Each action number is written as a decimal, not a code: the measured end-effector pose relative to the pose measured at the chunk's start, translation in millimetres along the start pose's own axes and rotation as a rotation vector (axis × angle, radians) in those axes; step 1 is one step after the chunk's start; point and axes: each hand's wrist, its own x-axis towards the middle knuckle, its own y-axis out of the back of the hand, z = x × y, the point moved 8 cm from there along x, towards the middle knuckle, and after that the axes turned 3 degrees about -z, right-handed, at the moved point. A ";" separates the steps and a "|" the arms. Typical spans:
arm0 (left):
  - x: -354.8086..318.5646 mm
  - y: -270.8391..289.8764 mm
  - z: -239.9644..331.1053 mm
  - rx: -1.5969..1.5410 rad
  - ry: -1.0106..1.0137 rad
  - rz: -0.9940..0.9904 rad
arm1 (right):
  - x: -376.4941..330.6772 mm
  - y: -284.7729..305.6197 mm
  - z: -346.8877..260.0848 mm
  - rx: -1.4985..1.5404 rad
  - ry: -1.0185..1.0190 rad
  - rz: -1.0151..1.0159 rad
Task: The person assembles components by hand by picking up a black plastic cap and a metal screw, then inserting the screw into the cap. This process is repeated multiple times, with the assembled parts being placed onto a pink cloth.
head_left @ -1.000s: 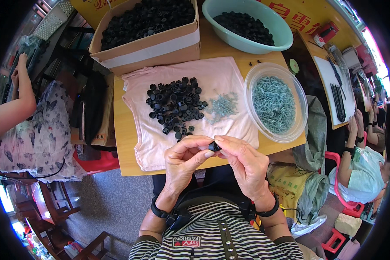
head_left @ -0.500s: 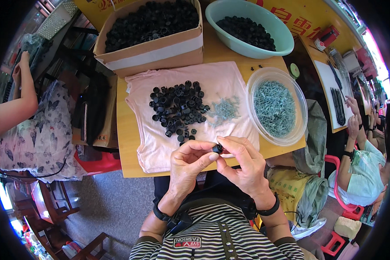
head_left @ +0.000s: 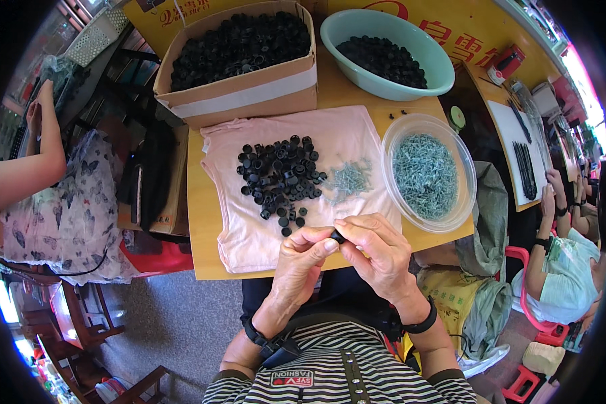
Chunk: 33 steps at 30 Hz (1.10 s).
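Though pinched, hands (head_left: 340, 252) on black cap (head_left: 338, 236).

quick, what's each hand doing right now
Left hand: closed, fingertips pinching the small black cap.
Right hand: closed, pinching the same cap from the other side.

Bright, even daylight over the whole scene — no hard shadows on the pink cloth (head_left: 357, 145). Strongest light at the far right edge, blown out to white-pink glare. Soft shadow beneath the wooden table (head_left: 198, 222), floor darker. Centre sharp; small parts resolve individually. Heavy fisheye bending toward the rim — black vignette at corners, periphery slightly smeared.
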 end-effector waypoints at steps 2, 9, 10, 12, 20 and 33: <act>4.7 -2.0 0.8 -0.001 0.002 -0.005 | 1.1 -1.8 3.8 -0.011 0.004 -0.019; 10.8 4.1 4.5 0.064 -0.049 0.036 | 11.3 -8.2 6.2 -0.069 0.021 -0.018; 9.9 6.3 5.5 0.082 -0.064 0.050 | 12.7 -9.1 7.4 -0.069 -0.008 -0.034; 14.8 -4.8 18.0 0.156 -0.069 0.020 | 20.9 -5.9 9.7 -0.070 -0.037 -0.050; -49.1 -147.2 101.9 1.003 -0.788 -0.410 | 137.5 96.4 114.9 -0.497 -0.369 0.197; -100.9 -153.8 122.8 0.806 -1.113 -0.565 | 82.3 -38.7 93.7 -0.365 -0.396 -0.394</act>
